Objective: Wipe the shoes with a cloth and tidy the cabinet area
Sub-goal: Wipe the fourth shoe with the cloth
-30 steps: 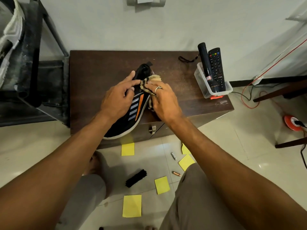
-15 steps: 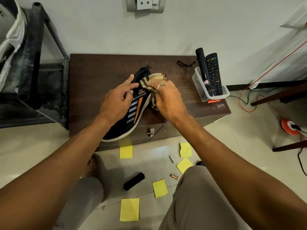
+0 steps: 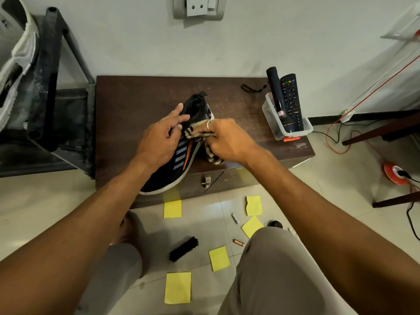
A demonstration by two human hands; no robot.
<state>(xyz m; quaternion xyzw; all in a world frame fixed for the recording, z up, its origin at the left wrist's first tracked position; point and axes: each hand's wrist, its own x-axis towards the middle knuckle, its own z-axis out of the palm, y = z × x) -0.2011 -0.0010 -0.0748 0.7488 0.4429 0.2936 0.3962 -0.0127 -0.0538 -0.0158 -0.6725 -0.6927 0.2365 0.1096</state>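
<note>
Gripping a bunched brown-and-cream striped cloth [image 3: 196,133], the right hand [image 3: 227,142] has its fingers curled round the fabric and presses it to the side of the black knit trainer [image 3: 179,160]. Its fingertips are buried in the folds, and a loose tail of cloth droops beneath the palm. The left hand [image 3: 159,142] lies over the trainer's collar, index and middle fingers stretched along the dark mesh and the others bent. Its thumb is hidden behind the shoe, so it seems to clasp the upper rather than merely rest there.

The trainer sits under both hands on the dark brown wooden cabinet top [image 3: 127,105], with its toe jutting past the near edge and partly covered by the left forearm. It has a smooth white sole, grey side stripes and one orange slash.

Beyond the right hand and further right stands a clear plastic tub [image 3: 272,130] holding a black button-covered remote control [image 3: 292,98] and a dark cylindrical torch [image 3: 276,94]. An orange object under the tub is too squashed to identify. A thin black cord loop [image 3: 252,88] lies beyond the right knuckles.

Below the wrists, on glossy pale tiles, lie square yellow paper notes [image 3: 177,287], a black bristle brush [image 3: 183,248] and two small batteries [image 3: 235,218]. A dark round thing is half hidden by the right knee. Left of the left hand is a scuffed dark metal rack [image 3: 52,87], cut off at the frame's edge.
</note>
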